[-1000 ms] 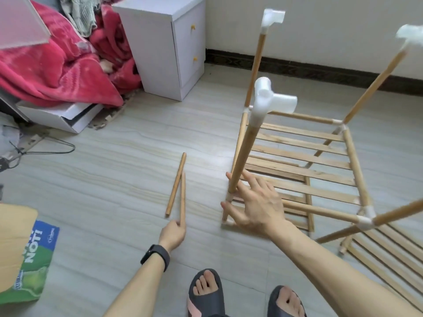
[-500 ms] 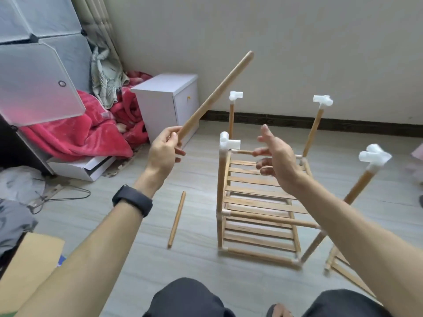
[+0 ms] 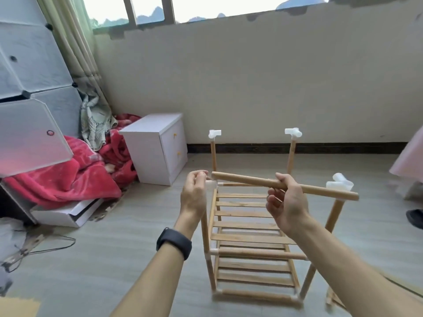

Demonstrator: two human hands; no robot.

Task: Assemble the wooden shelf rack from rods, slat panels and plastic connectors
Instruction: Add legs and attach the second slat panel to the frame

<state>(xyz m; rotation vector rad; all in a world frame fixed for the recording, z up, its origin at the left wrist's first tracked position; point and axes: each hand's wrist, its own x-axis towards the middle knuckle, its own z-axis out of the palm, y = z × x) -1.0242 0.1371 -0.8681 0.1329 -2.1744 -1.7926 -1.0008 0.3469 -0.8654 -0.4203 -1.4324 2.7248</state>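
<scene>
The partly built wooden rack (image 3: 242, 236) stands on the floor in front of me, with slat panels between four upright posts. White plastic connectors cap the posts: far left (image 3: 214, 133), far right (image 3: 293, 132), near right (image 3: 340, 183), and near left (image 3: 211, 185), which is half hidden by my left hand. My right hand (image 3: 286, 202) grips a loose wooden rod (image 3: 242, 179) near its middle and holds it level across the top of the rack. My left hand (image 3: 194, 195) hovers by the rod's left end, fingers loosely curled and holding nothing.
A white bedside cabinet (image 3: 158, 143) stands to the left of the rack, with a red blanket (image 3: 68, 179) and a plastic cube wardrobe (image 3: 27, 88) beyond it. Cables (image 3: 45, 243) lie on the floor at the left. A dark shoe (image 3: 414, 217) sits at the right edge.
The rod passed from my left hand to my right and swung from steeply tilted to level over the rack. My view tipped upward.
</scene>
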